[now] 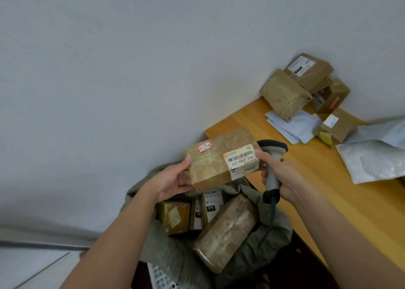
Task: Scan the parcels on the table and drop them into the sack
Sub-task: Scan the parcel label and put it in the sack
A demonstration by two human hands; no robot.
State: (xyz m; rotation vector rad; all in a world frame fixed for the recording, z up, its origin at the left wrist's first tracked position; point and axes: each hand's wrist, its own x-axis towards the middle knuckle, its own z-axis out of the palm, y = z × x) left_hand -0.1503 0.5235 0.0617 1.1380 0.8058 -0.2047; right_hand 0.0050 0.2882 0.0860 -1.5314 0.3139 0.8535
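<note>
Above the open mouth of the sack (271, 229), the left hand (173, 182) grips one end of a brown taped parcel (221, 159), thumb on the top face and fingers curled under it, so the box is held in the air with its label side up. A white shipping label (241, 158) with a barcode sits near the right end of that face, and a small red-edged sticker (205, 146) with handwriting sits near the left end. The right hand (282, 177) is wrapped round the grey handle of a barcode scanner (272, 168), its index finger reaching forward to touch the parcel's right end beside the label; the scanner's dark head stands just behind that corner of the box and its cable hangs down into the sack. The sack, of dull green material, lies slumped directly below the hands and holds several brown boxes (225, 229), the largest lying slantwise across the opening. To the right runs a wooden table (311, 179) against a pale wall. On its far end stands a pile of brown parcels (306, 82), with some white envelopes (295, 124) under and beside them, and a grey padded mailer (374, 159) lying nearer at the right edge.
</note>
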